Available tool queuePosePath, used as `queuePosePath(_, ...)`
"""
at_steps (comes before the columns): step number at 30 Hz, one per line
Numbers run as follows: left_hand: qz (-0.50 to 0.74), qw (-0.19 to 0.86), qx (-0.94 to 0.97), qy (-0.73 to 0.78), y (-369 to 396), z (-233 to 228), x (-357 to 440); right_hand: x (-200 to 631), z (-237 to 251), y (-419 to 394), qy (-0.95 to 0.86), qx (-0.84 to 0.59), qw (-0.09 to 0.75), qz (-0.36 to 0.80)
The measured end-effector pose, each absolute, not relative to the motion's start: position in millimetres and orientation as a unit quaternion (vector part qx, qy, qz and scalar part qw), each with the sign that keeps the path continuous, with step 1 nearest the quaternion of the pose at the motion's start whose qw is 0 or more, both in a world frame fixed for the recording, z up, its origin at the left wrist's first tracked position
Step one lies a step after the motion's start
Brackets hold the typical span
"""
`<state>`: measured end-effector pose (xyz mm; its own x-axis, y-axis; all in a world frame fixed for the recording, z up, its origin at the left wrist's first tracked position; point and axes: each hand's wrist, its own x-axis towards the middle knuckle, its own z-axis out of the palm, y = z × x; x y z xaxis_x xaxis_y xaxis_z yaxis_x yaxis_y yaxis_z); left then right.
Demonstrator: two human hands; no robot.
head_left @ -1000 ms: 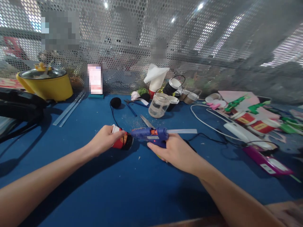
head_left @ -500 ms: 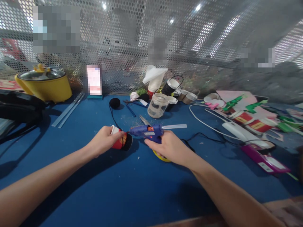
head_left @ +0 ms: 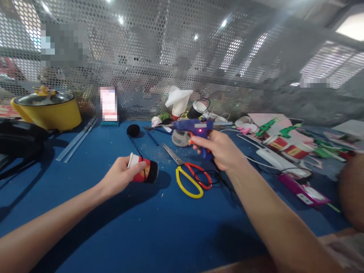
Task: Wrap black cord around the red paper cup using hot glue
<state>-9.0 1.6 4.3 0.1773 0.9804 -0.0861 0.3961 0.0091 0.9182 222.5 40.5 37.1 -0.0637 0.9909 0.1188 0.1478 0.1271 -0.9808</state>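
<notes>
The red cup (head_left: 141, 172) lies on its side, just above the blue tabletop (head_left: 159, 231), your left hand (head_left: 119, 178) wrapped around it. Your right hand (head_left: 220, 149) is clamped on the blue glue gun (head_left: 192, 127) (its light glows red), raised above the scissors (head_left: 189, 176).

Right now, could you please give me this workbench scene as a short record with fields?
Surface: blue table
Left hand: grips a red paper cup lying on its side
Right hand: holds a blue glue gun raised above the table, nozzle pointing left
Between hands: scissors, yellow and red handles, lying flat
Far left: yellow pot
</notes>
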Motion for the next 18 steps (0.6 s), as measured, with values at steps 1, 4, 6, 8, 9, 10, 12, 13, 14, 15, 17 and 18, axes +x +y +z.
queuePosePath(1, 0.33, 0.449, 0.623, 0.549, 1.6, 4.3, -9.1, 226.1, 41.3, 49.7, -0.576, -0.494, 0.478, 0.442)
queuePosePath(4, 0.338, 0.449, 0.622, 0.545, 0.9, 4.6, -9.9, 235.5, 50.7, 81.7, -0.555, -0.537, 0.457, 0.44)
queuePosePath(6, 0.346, 0.454, 0.621, 0.538, -0.2, 5.3, -10.5, 239.7, 52.2, 102.8, -0.532, -0.576, 0.424, 0.453)
queuePosePath(8, 0.353, 0.461, 0.618, 0.53, -1.1, 5.8, -11.1, 242.0, 50.2, 119.8, -0.524, -0.597, 0.392, 0.464)
queuePosePath(9, 0.357, 0.464, 0.616, 0.528, -1.4, 5.9, -11.3, 242.6, 48.4, 126.0, -0.523, -0.605, 0.377, 0.467)
queuePosePath(10, 0.359, 0.466, 0.614, 0.526, -1.4, 5.7, -11.6, 243.2, 46.5, 130.6, -0.523, -0.614, 0.362, 0.467)
queuePosePath(12, 0.362, 0.471, 0.612, 0.522, -1.0, 5.2, -11.9, 244.7, 43.7, 135.0, -0.527, -0.631, 0.339, 0.457)
queuePosePath(13, 0.364, 0.474, 0.611, 0.519, -0.8, 5.0, -11.9, 245.9, 43.2, 134.9, -0.53, -0.641, 0.332, 0.445)
queuePosePath(14, 0.366, 0.477, 0.61, 0.517, -0.6, 5.0, -11.8, 247.4, 43.7, 133.3, -0.534, -0.652, 0.33, 0.426)
queuePosePath(15, 0.367, 0.479, 0.608, 0.515, -0.5, 5.2, -11.5, 248.9, 45.0, 130.3, -0.537, -0.664, 0.331, 0.402)
queuePosePath(17, 0.372, 0.479, 0.607, 0.514, -0.7, 5.9, -11.0, 250.1, 49.5, 119.8, -0.541, -0.691, 0.351, 0.327)
queuePosePath(18, 0.373, 0.475, 0.61, 0.513, -1.0, 6.2, -10.7, 248.6, 52.0, 112.5, -0.555, -0.697, 0.37, 0.263)
